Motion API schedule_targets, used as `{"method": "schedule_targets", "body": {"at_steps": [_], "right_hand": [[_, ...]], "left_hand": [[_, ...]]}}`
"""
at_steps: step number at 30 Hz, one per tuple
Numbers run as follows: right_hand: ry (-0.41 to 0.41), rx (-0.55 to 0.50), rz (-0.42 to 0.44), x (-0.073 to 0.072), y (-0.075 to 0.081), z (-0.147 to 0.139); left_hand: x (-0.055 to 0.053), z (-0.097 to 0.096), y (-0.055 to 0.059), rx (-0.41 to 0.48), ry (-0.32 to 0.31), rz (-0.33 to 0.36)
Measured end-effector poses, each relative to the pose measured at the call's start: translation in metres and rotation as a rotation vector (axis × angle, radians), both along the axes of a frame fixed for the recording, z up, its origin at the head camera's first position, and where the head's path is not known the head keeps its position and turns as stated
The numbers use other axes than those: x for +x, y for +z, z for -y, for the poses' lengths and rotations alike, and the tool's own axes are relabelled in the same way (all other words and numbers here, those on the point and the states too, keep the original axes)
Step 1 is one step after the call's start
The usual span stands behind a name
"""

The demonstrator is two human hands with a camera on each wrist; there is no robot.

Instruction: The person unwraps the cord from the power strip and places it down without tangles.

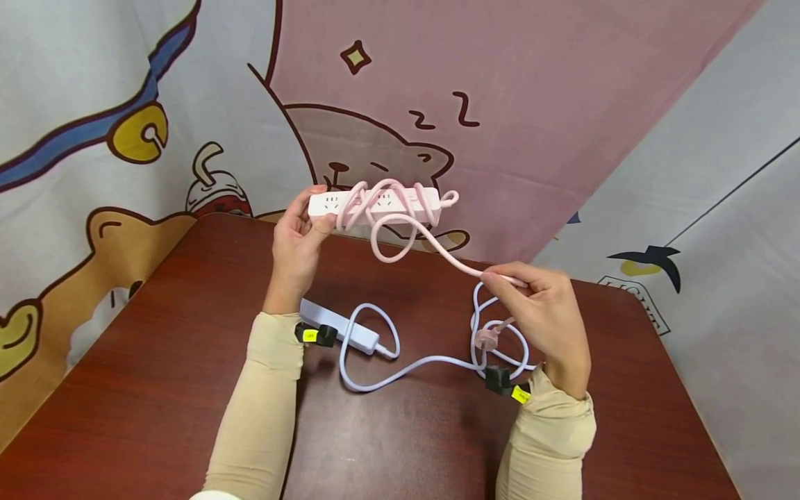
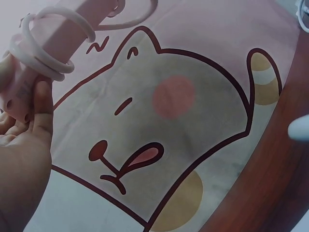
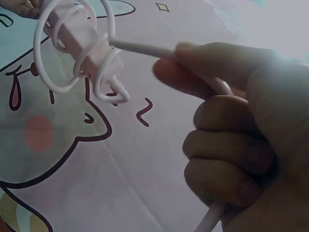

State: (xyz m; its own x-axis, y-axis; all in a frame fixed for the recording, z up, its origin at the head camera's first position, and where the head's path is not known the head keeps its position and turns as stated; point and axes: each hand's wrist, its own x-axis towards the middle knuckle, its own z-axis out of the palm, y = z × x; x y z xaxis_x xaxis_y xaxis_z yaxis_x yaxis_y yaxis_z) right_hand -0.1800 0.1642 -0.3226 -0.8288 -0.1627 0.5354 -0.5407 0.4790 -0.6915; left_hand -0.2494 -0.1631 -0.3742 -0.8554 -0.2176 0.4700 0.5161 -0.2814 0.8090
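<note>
Head view: held aloft in front of the surface's [image 1: 187, 361] far edge, a pink power strip [image 1: 383, 203], its pink cord [image 1: 456, 263] wound about it in loose loops. Clasped round the strip's left end, thumb in front, fingers of the left hand [image 1: 296, 239]. Pinched between thumb and forefinger of the right hand [image 1: 544, 312], the cord's free run, stretched toward the surface's right edge. Below, on the surface, a blue power strip [image 1: 328, 317] partly behind the left wrist, its blue cord [image 1: 431, 359] coiled near the right hand; over that coil, a pink plug [image 1: 486, 339], cannot tell whether touching. Room to move: broad stretches of surface along the left and right edges, more between the forearms. Legible on the printed cloth [image 1: 550, 125]: "Z Z"; on the yellow label [image 1: 309, 336] at the left wrist, print too small.

Left wrist view: strip tilted, fingers and thumb clamped on its end, just beside the loops; grey marking on its side, too blurred to read. At right, the surface's edge.

Right wrist view: thumb and forefinger pinching the cord, other three fingers curled into the palm, more cord below them. Between the hands, an open gap.
</note>
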Motion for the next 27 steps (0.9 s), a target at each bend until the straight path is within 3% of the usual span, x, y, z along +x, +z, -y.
{"method": "schedule_targets", "body": {"at_steps": [10, 20, 27], "right_hand": [[-0.057, 0.182, 0.125, -0.007, -0.004, -0.012], [-0.204, 0.274, 0.072, -0.020, -0.013, -0.024], [-0.336, 0.264, 0.039, -0.023, -0.016, -0.027]], "left_hand": [[-0.003, 0.000, -0.001, 0.131, -0.047, -0.061], [-0.004, 0.002, -0.004, 0.178, -0.098, -0.117], [-0.004, 0.003, -0.006, 0.206, -0.150, -0.134]]}}
